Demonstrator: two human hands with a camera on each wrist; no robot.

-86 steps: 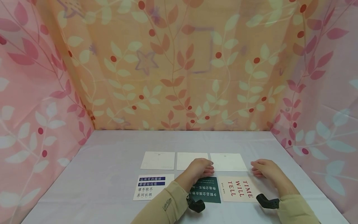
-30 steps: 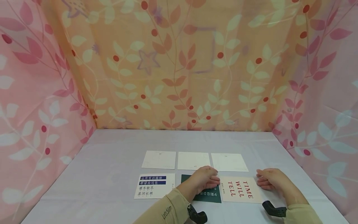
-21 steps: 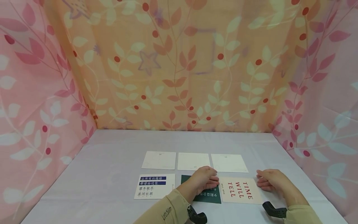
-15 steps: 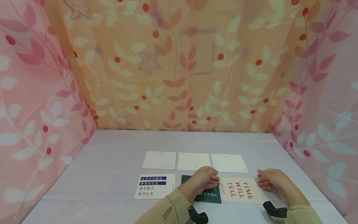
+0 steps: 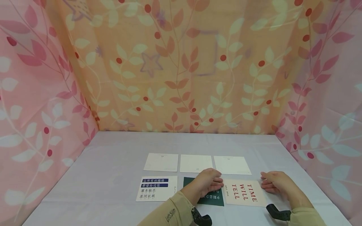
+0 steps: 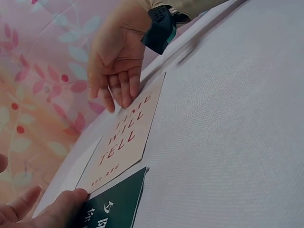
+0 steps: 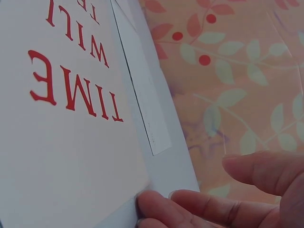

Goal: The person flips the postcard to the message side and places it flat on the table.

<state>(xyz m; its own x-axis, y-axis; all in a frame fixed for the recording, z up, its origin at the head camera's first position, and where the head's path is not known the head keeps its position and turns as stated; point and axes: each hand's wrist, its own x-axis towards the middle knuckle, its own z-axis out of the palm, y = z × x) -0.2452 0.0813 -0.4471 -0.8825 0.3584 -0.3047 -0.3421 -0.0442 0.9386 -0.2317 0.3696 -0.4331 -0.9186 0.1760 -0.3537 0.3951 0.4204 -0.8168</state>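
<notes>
Here, red-lettered card (image 5: 244,193) between left grip (image 5: 206,182) and right grip (image 5: 275,182), both loose and unclenched.

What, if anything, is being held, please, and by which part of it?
Nothing appears gripped: the cream card lies flat, with the left hand and right hand at its opposite ends.

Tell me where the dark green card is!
In the head view, the green card is in the near row, partly behind the left hand, left of the cream red-lettered card.
</notes>
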